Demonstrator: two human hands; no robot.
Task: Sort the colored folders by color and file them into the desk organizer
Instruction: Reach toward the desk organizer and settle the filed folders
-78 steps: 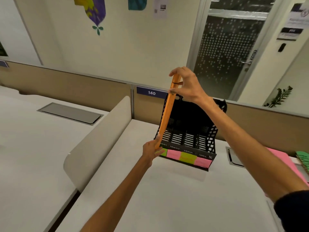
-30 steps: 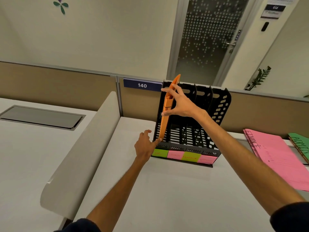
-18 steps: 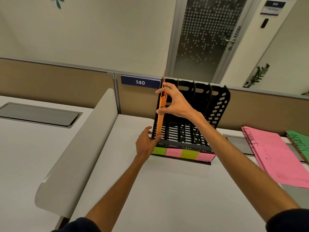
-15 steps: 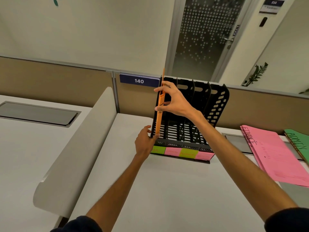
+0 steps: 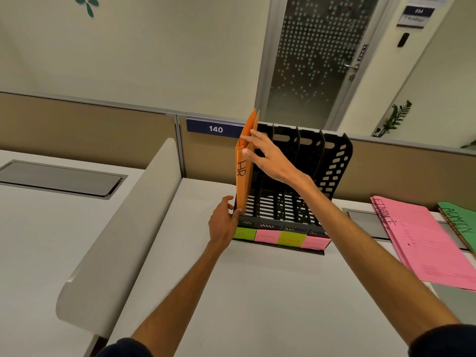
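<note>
While the right hand (image 5: 268,161) pinches the orange folder (image 5: 243,171) near its top, left hand (image 5: 223,222) open against the organizer (image 5: 334,161); folder now upright in leftmost slot, no longer tilted. Filing nearly done; pink folder (image 5: 425,240) waits on worktop (image 5: 257,292).

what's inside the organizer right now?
Only the orange folder, upright in the leftmost slot of the organizer, right hand on it. Other slots look empty; the right arm hides part of their floors.
</note>
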